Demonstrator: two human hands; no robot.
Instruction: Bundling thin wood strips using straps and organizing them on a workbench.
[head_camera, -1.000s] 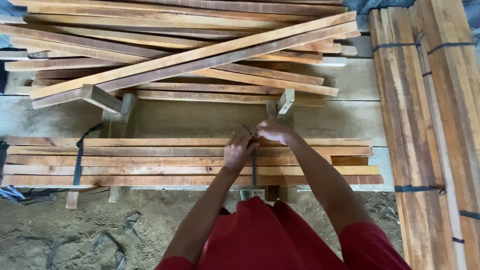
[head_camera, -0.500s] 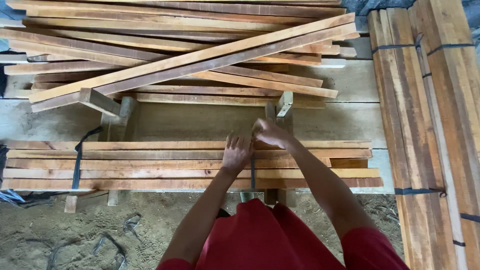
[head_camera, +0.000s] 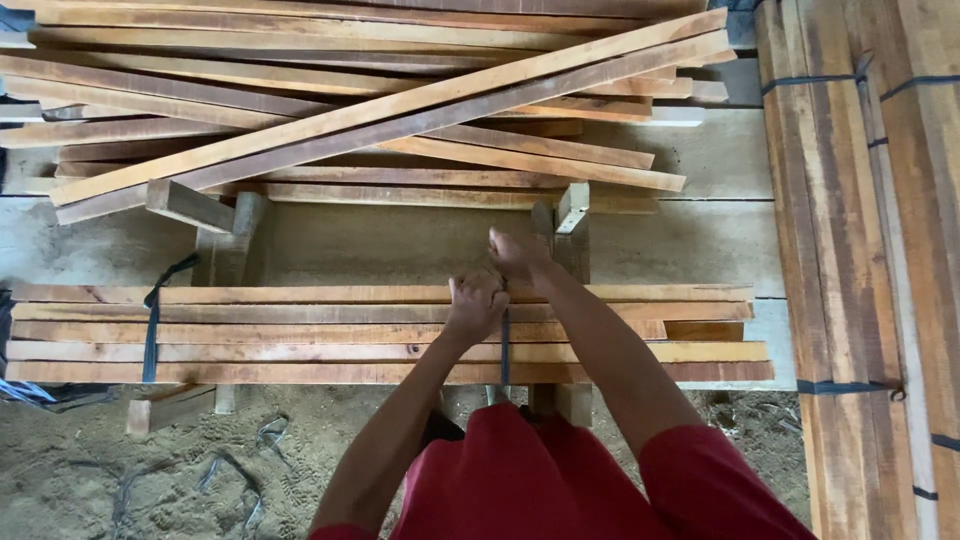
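Hands at work over a flat bundle of wooden slats (head_camera: 300, 332), laid side by side across low wooden trestles (head_camera: 232, 240) above a sandy floor (head_camera: 120, 470). Left hand (head_camera: 476, 303) clenched on a dark strap (head_camera: 504, 350) running across the slats near mid-length; right hand (head_camera: 517, 254) closed just beyond the bundle's far edge, apparently pinching the same strap's end, though the strap itself hidden there. Second dark strap (head_camera: 152, 330) already looped round the slats toward the left end. Loose slats (head_camera: 380, 110) heaped criss-cross behind, and strapped stacks of planks (head_camera: 860, 260) lined along the right. Judged by look: slats stiff, dry and light singly, weighty as a bundle, with rough sawn edges likely to give splinters; no risk of breakage, but prone to sliding against one another while the binding sits slack. Strap thin, limp and likely slick, best taken close to the knot with a tight pinch. Bundle best lifted from beneath, near the two straps, with both hands spread well apart to stop the ends from sagging or fanning out
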